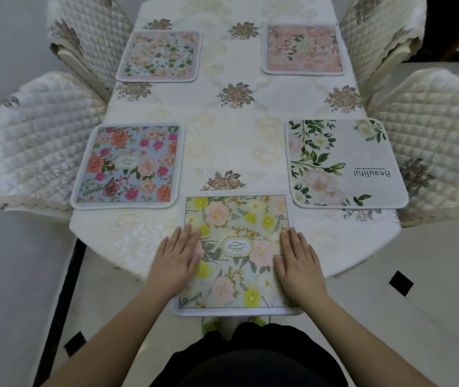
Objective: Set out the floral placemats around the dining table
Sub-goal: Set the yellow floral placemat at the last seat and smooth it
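Note:
Several floral placemats lie on the dining table (231,129). A yellow-and-pink mat (236,219) sits at the near end, its front edge hanging a little past the table's rim. My left hand (176,259) rests flat on its left side and my right hand (299,263) flat on its right side, fingers straight. A blue mat with red and orange roses (129,166) lies at the near left. At the near right is a white mat with green leaves (345,163). At the far left is a pale blue mat (160,55), and a pink mat (303,48) is at the far right.
Quilted cream chairs stand round the table: near left (41,143), far left (88,37), near right (440,141), far right (381,32). A cream embroidered cloth covers the table. Pale floor tiles with dark insets (401,283) lie below.

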Available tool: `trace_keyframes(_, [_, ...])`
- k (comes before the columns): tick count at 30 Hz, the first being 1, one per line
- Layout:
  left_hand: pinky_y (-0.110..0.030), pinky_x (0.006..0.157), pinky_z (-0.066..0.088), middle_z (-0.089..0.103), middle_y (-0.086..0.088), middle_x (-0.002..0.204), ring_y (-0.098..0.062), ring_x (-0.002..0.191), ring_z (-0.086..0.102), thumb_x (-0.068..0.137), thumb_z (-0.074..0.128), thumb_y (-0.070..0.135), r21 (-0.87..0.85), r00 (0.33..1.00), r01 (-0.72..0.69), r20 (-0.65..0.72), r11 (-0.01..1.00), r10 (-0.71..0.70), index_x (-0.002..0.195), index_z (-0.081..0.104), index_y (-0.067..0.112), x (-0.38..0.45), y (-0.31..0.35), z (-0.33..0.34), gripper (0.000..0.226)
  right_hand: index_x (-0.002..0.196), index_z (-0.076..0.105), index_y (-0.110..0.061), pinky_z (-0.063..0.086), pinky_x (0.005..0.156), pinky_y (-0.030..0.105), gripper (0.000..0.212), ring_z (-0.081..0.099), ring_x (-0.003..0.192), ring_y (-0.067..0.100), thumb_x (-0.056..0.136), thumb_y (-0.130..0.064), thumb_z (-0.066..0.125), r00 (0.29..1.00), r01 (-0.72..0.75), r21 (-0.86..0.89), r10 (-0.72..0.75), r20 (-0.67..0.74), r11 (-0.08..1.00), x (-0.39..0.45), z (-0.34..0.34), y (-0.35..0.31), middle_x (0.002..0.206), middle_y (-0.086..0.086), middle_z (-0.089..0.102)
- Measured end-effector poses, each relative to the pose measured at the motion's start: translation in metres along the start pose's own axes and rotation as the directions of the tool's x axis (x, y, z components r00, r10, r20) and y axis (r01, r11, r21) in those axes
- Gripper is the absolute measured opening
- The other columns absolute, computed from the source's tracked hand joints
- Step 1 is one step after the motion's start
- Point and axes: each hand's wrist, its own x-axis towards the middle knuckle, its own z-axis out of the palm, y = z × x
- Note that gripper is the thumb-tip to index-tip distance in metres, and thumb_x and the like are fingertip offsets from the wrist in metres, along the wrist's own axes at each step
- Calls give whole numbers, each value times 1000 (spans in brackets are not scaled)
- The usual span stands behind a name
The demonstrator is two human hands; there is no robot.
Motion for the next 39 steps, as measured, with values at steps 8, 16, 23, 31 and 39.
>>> trace_keyframes(8, [-44, 122, 7, 0, -4, 166, -21, 153, 1, 94, 1, 58, -51, 981, 193, -21, 980, -194, 158, 7, 21, -18, -21, 3, 74, 157, 11, -12, 2, 121, 39, 82, 4, 151, 21, 87, -55, 6, 982, -183, 83, 186, -40, 980, -3, 0, -4, 165, 6, 7])
trace_keyframes(16, [-41, 121, -4, -11, -3, 166, -19, 152, -13, 97, 11, 58, -255, 980, 197, 69, 947, -186, 158, 5, 30, -17, 6, 2, 68, 156, 11, -12, 5, 122, 38, 70, 1, 151, 19, 101, -46, 37, 977, -215, 267, 209, 53, 939, 3, -3, -17, 165, 6, 2])
trace_keyframes(23, [-38, 121, -5, -9, 0, 166, -24, 151, -17, 103, 23, 52, -452, 985, 165, 112, 876, -128, 157, 16, 24, -16, 25, -2, 61, 154, 22, -14, 14, 121, 37, 62, 11, 150, 19, 101, -39, 43, 965, -242, 506, 259, 38, 828, 0, -11, -27, 164, 5, 10])
trace_keyframes(31, [-24, 82, 49, 59, 4, 119, -19, 110, 60, 98, 57, 11, -946, 887, 252, 141, 204, -440, 140, 48, 21, -23, 21, -52, 45, 151, 31, -14, 39, 102, 33, 57, 47, 131, 21, 98, -18, 51, 894, -306, 779, 446, 38, 547, -5, -33, -25, 148, 3, 46])
trace_keyframes(39, [-40, 70, 58, 70, -7, 106, -25, 89, 70, 96, 60, 7, -928, 888, 357, 304, 102, -346, 112, 62, 17, -16, 2, -59, 20, 127, 52, -33, 57, 70, 34, 44, 71, 84, 19, 94, -4, 53, 892, -356, 864, 405, 201, 356, -23, -42, -29, 97, -2, 72])
